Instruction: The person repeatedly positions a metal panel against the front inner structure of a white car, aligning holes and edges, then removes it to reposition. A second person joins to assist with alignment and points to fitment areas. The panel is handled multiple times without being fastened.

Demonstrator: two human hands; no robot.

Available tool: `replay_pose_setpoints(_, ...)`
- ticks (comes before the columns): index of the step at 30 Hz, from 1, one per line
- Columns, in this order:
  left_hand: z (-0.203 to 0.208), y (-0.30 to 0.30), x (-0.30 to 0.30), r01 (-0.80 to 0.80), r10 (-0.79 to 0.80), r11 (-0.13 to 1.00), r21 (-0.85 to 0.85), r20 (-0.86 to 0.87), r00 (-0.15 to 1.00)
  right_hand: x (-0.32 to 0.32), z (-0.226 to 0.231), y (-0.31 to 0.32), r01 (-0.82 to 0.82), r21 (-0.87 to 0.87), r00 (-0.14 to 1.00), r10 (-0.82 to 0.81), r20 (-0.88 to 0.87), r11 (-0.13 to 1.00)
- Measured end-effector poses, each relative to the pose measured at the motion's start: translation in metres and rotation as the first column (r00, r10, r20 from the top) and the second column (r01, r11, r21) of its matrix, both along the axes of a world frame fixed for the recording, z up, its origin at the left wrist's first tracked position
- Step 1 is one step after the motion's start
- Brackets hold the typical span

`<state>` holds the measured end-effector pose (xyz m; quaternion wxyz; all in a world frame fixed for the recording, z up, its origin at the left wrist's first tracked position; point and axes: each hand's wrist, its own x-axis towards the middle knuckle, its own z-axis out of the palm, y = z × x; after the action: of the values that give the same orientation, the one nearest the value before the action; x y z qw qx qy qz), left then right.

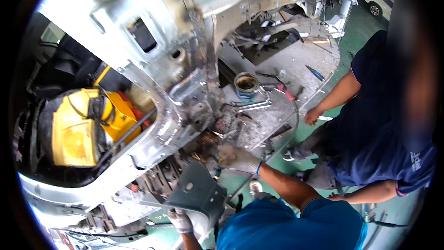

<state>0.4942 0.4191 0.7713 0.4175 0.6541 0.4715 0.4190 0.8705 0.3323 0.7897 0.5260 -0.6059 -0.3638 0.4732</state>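
Note:
My left hand [180, 221], in a pale work glove, grips the lower left edge of a curved grey panel [196, 187]. The panel stands tilted in front of my body and has a pale spot or hole in it. My right hand [240, 159], also gloved, reaches to the scorched lower corner of a bare metal car body [185, 106]. Its fingers are smeared, so whether they hold anything is unclear. Just below it shows a small yellow-and-black piece [217, 172], partly behind the panel.
A round tin [246, 85], wrenches [252, 106], a red-handled tool [286, 92] and blue pliers [315, 72] lie on a dusty grey platform [273, 120]. A co-worker in navy [370, 125] stands close at right. Yellow items [76, 129] sit inside the car body.

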Motion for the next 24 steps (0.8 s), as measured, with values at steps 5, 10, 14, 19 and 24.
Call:
replay_pose_setpoints(5, -0.019, -0.002, -0.029, 0.065, -0.035, 0.987, -0.145, 0.199, 0.979, 0.038, 0.075, 0.049, 0.293, 0.416, 0.569, -0.506, 0.648, 0.861)
replay_pose_setpoints(10, -0.042, 0.005, -0.087, 0.004, -0.003, 1.0, -0.025, 0.033, 0.999, 0.029, 0.124, 0.083, 0.383, 0.48, 0.252, -0.589, 0.768, 0.79)
replay_pose_setpoints(14, -0.04, 0.008, -0.122, -0.035, 0.033, 0.987, -0.154, -0.021, 0.999, -0.023, 0.126, 0.075, 0.326, 0.161, 0.395, -0.289, 0.872, 0.932)
replay_pose_setpoints(19, -0.048, 0.016, -0.152, 0.025, 0.006, 0.982, -0.185, 0.167, 0.986, -0.06, 0.142, 0.094, -0.027, 0.136, 0.243, -0.125, 0.962, 0.99)
replay_pose_setpoints(24, -0.064, 0.03, -0.174, -0.083, 0.096, 0.989, -0.123, 0.111, 0.989, -0.032, 0.113, 0.101, 0.647, 0.319, 0.353, -0.643, 0.68, 0.693)
